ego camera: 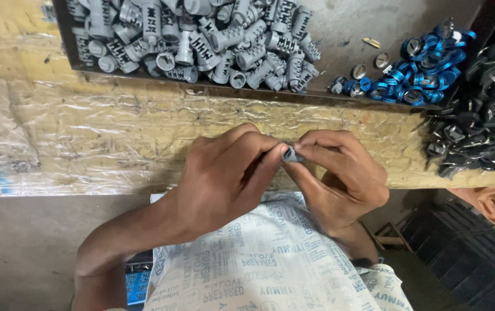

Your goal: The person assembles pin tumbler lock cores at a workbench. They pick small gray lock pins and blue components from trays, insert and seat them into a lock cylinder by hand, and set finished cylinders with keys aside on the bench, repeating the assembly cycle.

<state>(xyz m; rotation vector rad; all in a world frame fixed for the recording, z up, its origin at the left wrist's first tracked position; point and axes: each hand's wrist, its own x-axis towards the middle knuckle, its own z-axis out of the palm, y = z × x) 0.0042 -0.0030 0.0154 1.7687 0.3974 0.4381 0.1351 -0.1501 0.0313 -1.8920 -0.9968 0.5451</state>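
My left hand [224,178] and my right hand [337,173] meet in front of my chest, just below the bench edge. Between their fingertips they pinch one small grey cylindrical part [289,154]; only its dark open end shows, the rest is hidden by my fingers. Both hands grip it, thumbs and forefingers pressed together. Beyond them a dark metal tray [339,26] holds a heap of grey slotted plastic cylinders [201,40] at the left and a pile of blue metal rings [423,72] at the right.
The wooden bench top [86,126] is covered in crinkled clear plastic film. A heap of black parts with metal rings [483,126] lies at the bench's right end. Black stacked pieces [466,253] sit on the floor at lower right. My printed white shirt [259,265] fills the bottom centre.
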